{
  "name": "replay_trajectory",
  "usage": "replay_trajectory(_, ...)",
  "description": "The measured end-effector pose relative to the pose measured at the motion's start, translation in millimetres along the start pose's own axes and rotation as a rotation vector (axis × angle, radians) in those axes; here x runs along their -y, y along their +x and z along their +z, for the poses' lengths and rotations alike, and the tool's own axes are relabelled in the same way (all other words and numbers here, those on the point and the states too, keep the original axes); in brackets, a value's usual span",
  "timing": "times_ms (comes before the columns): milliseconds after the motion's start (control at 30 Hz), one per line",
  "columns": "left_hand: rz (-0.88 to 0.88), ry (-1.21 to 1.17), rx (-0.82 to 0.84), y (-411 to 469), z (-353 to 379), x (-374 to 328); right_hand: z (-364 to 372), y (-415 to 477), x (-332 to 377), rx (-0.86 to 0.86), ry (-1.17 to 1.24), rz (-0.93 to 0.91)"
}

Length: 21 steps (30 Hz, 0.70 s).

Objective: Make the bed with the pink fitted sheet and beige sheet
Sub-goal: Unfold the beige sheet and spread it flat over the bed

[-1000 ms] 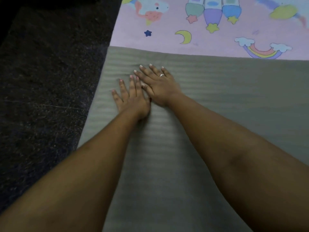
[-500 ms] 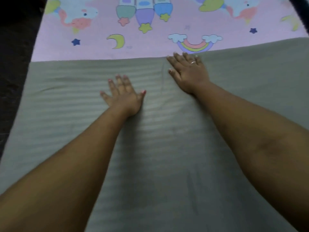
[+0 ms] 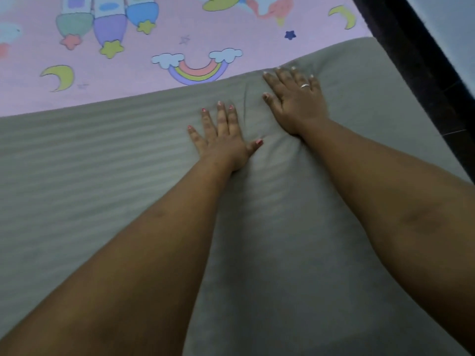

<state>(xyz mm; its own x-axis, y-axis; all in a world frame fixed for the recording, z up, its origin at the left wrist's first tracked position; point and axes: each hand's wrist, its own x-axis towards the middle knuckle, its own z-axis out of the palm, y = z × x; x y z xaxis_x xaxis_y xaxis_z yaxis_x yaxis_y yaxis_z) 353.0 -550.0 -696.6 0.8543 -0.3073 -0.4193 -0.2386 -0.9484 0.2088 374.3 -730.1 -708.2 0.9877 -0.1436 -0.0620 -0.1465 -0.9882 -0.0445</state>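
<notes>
The beige striped sheet point(image 3: 90, 160) lies spread over the near part of the bed. Beyond its top edge shows the pink fitted sheet point(image 3: 144, 73), printed with rainbows, moons and stars. My left hand point(image 3: 221, 140) presses flat on the beige sheet, fingers straight and spread. To its right, my right hand point(image 3: 295, 104), wearing a ring, lies flat with its fingertips at the beige sheet's top edge. A small crease runs in the fabric between the two hands.
The bed's right edge runs diagonally at the upper right, where a dark strip point(image 3: 421, 60) borders it. A pale surface point(image 3: 452, 21) lies past that in the far corner.
Both hands have slid rightward across the beige sheet, from near the bed's left edge to near its right edge. The view has followed them; the dark floor at the left is out of view.
</notes>
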Motion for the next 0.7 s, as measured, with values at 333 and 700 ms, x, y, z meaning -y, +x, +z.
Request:
replay_trajectory(333,-0.036,0.016,-0.05,15.4,2.3,-13.0,-37.8,-3.3,-119.1,0.102,0.084,0.535)
replay_trajectory(700,0.114,0.015,-0.166,3.0,-18.4,63.0,-4.5,-36.8,14.5,-0.004,0.069,0.214)
